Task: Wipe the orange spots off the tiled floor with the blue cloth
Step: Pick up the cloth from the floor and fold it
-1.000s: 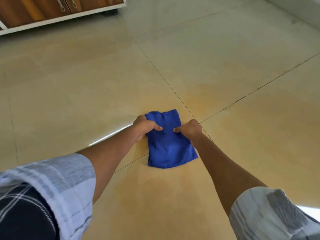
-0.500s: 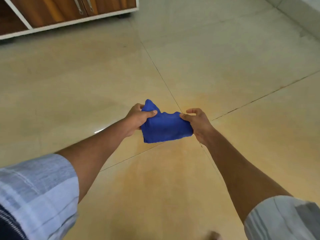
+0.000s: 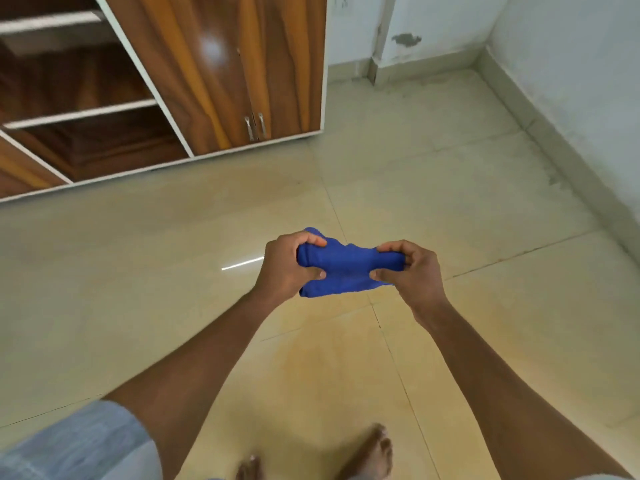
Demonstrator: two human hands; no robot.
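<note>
Your left hand (image 3: 290,263) and right hand (image 3: 412,268) pinch opposite ends of the blue cloth (image 3: 346,268), bunched in mid-air above the tiled floor (image 3: 450,209); soft, light and limp, it likely handles best gripped by its folded edges.

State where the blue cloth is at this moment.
In the head view the bunched blue cloth sits mid-frame, held between the left hand and the right hand, above the beige tiled floor, in front of the brown wooden cabinet.
</note>
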